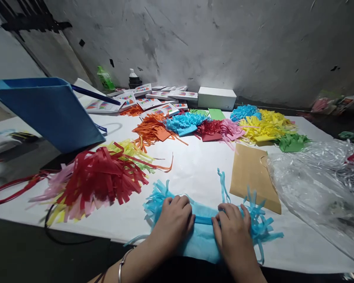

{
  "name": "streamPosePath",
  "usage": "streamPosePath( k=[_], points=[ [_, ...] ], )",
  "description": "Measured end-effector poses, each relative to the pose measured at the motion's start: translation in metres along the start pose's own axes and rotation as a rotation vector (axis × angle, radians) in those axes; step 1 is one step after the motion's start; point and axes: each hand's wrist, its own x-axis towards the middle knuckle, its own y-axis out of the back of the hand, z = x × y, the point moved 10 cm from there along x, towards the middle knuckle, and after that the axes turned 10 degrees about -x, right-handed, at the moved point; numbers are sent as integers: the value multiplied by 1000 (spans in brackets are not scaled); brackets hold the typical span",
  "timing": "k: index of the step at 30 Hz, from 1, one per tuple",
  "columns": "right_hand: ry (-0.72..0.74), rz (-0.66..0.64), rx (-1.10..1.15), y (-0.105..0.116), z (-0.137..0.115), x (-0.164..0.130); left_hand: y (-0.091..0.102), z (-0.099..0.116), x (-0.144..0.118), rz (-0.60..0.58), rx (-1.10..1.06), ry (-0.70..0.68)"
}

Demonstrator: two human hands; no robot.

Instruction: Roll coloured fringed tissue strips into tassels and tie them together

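Light-blue fringed paper (205, 232) lies pressed flat under both hands (174, 222), (233, 230), close together; no writing readable.

Blue fringed paper (205, 232): middle hidden under both hands. Clear plastic bag (321, 188) cut off at right edge; contents indistinct.

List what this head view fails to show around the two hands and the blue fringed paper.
- Middle of the light blue fringed paper: covered by the left hand and right hand.
- Its near edge: lost against the dark table front.
- Palms and fingertips: pressed down, so any grip is unseen.
- Contents of the clear plastic bag: blurred by glare, cut off at the right edge.
- Print on the booklets: too small.
- Inside of the blue bag: faces away.
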Motion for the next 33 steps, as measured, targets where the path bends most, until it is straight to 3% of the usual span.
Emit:
streamPosePath(
  k=[4,7,13,18,23,28,33],
  points=[
    [138,4,-5,1,-19,3,-6,-2,7,-67,4,34],
    [245,-7,75,1,-30,3,-5,-6,7,-51,-23,24],
    [228,28,151,3,-31,8,8,14,-5,111,-114,-295],
    [271,22,138,-1,-36,5,11,19,-5,179,-130,-353],
    [288,-1,158,0,-17,0,9,11,-4,134,-213,-305],
    [152,-50,184,-3,-1,1,10,6,-5,88,-246,-206],
    [18,-86,58,-12,-3,10,0,9,6,-46,-97,-26]
  ],
)
